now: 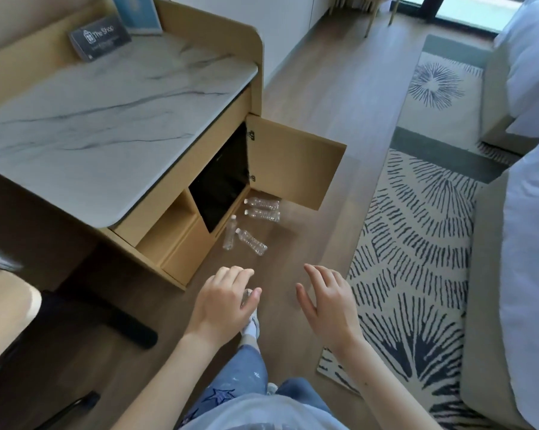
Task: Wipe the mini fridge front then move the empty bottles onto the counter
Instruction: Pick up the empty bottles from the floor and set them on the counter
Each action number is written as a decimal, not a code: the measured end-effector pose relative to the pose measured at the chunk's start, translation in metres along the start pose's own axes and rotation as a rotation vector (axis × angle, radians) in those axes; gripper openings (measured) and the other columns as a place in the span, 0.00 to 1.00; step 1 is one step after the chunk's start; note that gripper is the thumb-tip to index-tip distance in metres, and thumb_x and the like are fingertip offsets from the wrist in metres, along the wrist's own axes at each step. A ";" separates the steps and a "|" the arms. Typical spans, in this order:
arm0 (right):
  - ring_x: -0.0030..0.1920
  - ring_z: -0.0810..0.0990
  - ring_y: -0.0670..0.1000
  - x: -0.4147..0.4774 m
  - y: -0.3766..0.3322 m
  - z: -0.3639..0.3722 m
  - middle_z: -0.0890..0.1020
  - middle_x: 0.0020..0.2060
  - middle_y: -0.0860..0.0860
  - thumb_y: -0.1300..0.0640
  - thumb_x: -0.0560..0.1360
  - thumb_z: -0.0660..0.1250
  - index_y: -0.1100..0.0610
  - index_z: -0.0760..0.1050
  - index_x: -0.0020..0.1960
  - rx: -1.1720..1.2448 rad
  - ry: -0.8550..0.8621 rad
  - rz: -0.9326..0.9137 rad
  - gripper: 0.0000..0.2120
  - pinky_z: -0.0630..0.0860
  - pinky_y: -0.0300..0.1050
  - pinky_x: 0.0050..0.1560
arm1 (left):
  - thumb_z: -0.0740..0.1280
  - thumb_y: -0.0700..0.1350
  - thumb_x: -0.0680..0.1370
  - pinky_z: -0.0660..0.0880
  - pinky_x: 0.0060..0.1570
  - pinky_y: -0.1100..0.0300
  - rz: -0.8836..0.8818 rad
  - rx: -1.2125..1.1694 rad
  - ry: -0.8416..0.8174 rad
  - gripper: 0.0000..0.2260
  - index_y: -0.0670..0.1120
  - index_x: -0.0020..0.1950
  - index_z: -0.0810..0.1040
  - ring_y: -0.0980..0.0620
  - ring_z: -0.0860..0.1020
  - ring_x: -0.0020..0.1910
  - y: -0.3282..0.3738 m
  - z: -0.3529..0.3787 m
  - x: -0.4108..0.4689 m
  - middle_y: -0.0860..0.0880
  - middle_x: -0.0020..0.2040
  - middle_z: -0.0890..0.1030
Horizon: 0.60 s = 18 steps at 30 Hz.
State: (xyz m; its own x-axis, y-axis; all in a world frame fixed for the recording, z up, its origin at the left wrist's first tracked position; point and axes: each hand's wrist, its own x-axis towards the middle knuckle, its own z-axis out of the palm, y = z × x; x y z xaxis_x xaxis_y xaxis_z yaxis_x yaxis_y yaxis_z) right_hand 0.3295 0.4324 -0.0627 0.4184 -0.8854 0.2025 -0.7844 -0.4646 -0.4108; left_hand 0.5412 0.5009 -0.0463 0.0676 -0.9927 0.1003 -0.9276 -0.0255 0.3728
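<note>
Several empty clear bottles lie on the wood floor before the cabinet: two side by side [262,203] [263,215] under the open cabinet door [293,162], two more [229,233] [252,242] nearer me. The black mini fridge front [221,184] sits inside the cabinet, below the marble counter [106,119]. My left hand [228,302] hovers above the floor, fingers curled around something clear [246,297] that looks like a bottle and is mostly hidden. My right hand [327,302] is beside it, fingers spread and holding nothing.
A dark sign card [100,38] and a blue framed card [138,10] stand at the back of the counter. A patterned rug [417,243] and beds [526,243] lie to the right. A dark chair base [113,315] is at lower left.
</note>
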 end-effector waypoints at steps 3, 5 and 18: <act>0.51 0.82 0.59 0.056 0.006 0.021 0.83 0.53 0.55 0.48 0.80 0.60 0.62 0.79 0.61 0.002 -0.031 -0.013 0.21 0.78 0.53 0.52 | 0.59 0.53 0.78 0.80 0.44 0.52 -0.040 -0.015 -0.013 0.19 0.42 0.56 0.82 0.46 0.82 0.47 -0.030 0.008 0.044 0.48 0.50 0.84; 0.52 0.82 0.59 0.097 0.011 0.036 0.83 0.53 0.55 0.49 0.80 0.62 0.63 0.79 0.62 -0.009 -0.050 -0.012 0.20 0.78 0.53 0.53 | 0.59 0.53 0.78 0.80 0.44 0.52 -0.059 -0.032 -0.012 0.20 0.41 0.56 0.82 0.46 0.82 0.48 -0.052 0.014 0.079 0.48 0.50 0.84; 0.55 0.81 0.62 0.311 0.071 0.184 0.83 0.55 0.57 0.48 0.80 0.60 0.63 0.78 0.62 -0.017 -0.241 -0.100 0.21 0.78 0.56 0.55 | 0.58 0.52 0.78 0.80 0.48 0.51 -0.257 -0.024 -0.066 0.22 0.39 0.60 0.80 0.44 0.81 0.53 -0.190 0.113 0.247 0.44 0.55 0.83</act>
State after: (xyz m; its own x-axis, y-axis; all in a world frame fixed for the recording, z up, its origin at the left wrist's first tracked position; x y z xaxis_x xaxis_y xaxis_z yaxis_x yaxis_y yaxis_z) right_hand 0.4876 0.1264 -0.1922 0.5895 -0.8074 0.0225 -0.7405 -0.5514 -0.3842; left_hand 0.6929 0.2474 -0.1967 0.2751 -0.9595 -0.0601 -0.8742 -0.2756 0.3997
